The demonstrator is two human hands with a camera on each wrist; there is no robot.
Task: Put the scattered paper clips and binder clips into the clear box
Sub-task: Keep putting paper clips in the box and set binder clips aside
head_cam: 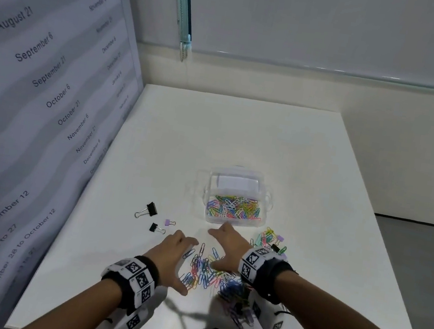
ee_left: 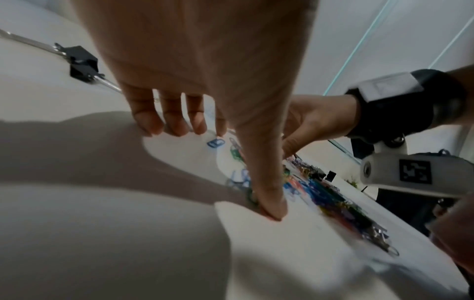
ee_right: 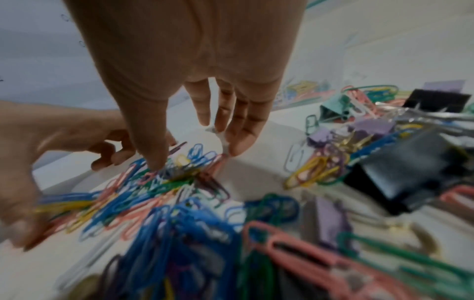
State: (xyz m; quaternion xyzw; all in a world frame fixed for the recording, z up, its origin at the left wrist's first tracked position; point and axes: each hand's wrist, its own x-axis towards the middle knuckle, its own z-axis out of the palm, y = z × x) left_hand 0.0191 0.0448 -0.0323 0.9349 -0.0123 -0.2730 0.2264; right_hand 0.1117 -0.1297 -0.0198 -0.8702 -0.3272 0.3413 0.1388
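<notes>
I observe a white tabletop (head_cam: 242, 140) set against a wall panel printed with dates (head_cam: 41, 67). Near its middle stands the clear box (head_cam: 233, 220), open-topped, its floor already covered with coloured paper clips.

My left hand (head_cam: 172, 256) and my right hand (head_cam: 225, 250) are lowered side by side in front of the box, palms facing each other, flanking a loose heap of paper clips (head_cam: 204, 272) on the tabletop. The left grip is wide: the left wrist view shows straight fingers (ee_left: 174, 119) pointing down with their tips at the surface and the thumb planted at the edge of the heap, nothing held. The right grip is likewise wide, fingers (ee_right: 243, 121) spread and extended, the thumb tip down among the clips; I see nothing enclosed in it.

A denser tangle (head_cam: 235, 296) of blue clips and binder clips lies under the right wrist. A second small cluster (head_cam: 272, 241) of clips lies right of the box.

Left of the hands, three binder clips lie apart: a large black one (head_cam: 148, 209), a smaller black one (head_cam: 157, 228), and a small purple one (head_cam: 169, 223) between them.
</notes>
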